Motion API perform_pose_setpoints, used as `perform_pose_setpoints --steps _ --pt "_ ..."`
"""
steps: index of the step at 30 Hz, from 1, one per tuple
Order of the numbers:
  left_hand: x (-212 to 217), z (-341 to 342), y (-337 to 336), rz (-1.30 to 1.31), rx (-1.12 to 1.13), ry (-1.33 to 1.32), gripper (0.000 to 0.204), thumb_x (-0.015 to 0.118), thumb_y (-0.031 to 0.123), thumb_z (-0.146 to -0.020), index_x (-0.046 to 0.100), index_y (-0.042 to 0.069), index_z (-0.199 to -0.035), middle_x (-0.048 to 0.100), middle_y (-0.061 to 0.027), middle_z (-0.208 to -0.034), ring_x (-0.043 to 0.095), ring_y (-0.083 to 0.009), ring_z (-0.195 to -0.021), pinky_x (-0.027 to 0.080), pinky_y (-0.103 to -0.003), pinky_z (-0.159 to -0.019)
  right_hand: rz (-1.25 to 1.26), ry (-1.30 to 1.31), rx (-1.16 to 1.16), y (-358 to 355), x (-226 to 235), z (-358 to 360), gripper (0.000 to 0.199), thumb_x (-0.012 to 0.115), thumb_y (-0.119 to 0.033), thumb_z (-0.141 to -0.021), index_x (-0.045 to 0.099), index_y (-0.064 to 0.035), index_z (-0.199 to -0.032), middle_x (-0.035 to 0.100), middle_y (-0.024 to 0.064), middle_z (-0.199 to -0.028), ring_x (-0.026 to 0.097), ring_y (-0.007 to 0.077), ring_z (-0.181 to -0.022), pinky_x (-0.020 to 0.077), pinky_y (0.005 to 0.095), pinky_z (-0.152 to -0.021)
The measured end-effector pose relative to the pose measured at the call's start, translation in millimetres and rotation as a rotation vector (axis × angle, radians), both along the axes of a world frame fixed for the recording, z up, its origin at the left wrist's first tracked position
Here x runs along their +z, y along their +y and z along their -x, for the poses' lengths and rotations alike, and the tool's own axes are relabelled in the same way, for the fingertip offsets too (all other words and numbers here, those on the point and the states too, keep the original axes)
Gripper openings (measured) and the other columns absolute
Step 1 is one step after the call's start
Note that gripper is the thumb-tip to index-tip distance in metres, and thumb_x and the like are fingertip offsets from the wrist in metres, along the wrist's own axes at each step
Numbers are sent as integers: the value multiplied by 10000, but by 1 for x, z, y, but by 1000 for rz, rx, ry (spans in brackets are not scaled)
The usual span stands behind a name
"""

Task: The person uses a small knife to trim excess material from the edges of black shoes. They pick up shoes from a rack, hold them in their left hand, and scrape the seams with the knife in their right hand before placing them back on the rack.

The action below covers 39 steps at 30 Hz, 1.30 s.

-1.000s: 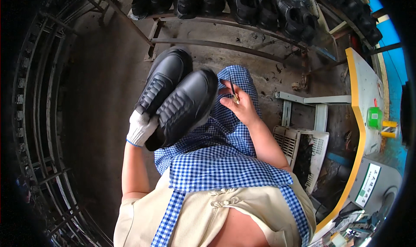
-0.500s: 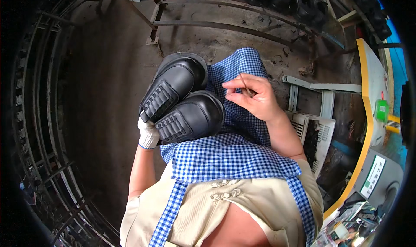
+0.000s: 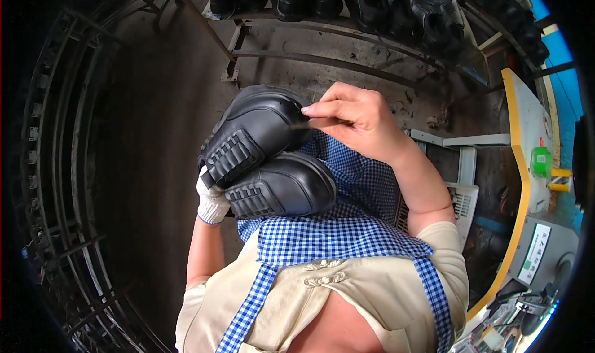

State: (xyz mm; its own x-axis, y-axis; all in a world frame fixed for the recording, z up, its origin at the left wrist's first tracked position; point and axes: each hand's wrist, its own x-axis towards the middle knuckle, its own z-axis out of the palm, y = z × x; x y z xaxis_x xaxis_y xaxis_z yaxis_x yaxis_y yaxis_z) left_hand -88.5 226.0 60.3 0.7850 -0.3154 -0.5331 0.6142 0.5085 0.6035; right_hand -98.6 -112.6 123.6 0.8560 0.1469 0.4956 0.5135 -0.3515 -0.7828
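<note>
At frame centre, the gloved left hand (image 3: 212,202) grips two black shoes (image 3: 263,155) from below, while the bare right hand (image 3: 356,121) just right pinches a thin tool (image 3: 302,124) against the upper shoe.

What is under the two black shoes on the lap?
Under the two black shoes lies the blue checked apron. The gloved left hand supports them from below; its fingers are hidden. The right hand touches the upper shoe.
</note>
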Motion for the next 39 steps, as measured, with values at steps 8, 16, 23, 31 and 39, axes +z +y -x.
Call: perform_pose_setpoints --steps 8,16,23,31,39 --pt "16 3 -7 44 -39 -11 461 417 299 -1001 567 0 -1317 625 -184 -1283 630 -323 -1146 517 -485 -992 403 -200 8 -4 36 4 253 780 -36 -662 683 -73 -892 628 23 -827 679 165 -664 542 284 -535" --pt "20 1 -3 80 -95 -89 503 383 315 -1013 526 -21 -1359 610 -191 -1305 630 -328 -1148 515 -471 -1001 757 -160 99 -7 68 7 160 725 -125 -735 587 -66 -790 543 40 -793 632 177 -606 517 291 -502" --pt "35 5 -15 -18 -73 -82 403 444 257 -1019 587 -2 -1292 659 -152 -1234 661 -284 -1083 541 -434 -955 570 -167 53 -4 51 4 234 734 -26 -620 550 -63 -760 554 44 -736 605 179 -575 466 298 -481" --pt "1 2 -3 48 -46 -16 542 393 393 -994 537 34 -1373 591 -169 -1346 581 -334 -1219 444 -499 -1069 -145 237 159 -23 4 1 106 636 -39 -700 540 -41 -744 549 43 -680 542 118 -589 454 256 -553" --pt "-5 -10 6 -53 220 -71 449 482 336 -971 585 55 -1306 630 -158 -1283 621 -318 -1154 513 -484 -996 65 224 -4 -46 13 25 169 706 -61 -789 540 -34 -782 594 40 -764 558 124 -650 461 261 -587"
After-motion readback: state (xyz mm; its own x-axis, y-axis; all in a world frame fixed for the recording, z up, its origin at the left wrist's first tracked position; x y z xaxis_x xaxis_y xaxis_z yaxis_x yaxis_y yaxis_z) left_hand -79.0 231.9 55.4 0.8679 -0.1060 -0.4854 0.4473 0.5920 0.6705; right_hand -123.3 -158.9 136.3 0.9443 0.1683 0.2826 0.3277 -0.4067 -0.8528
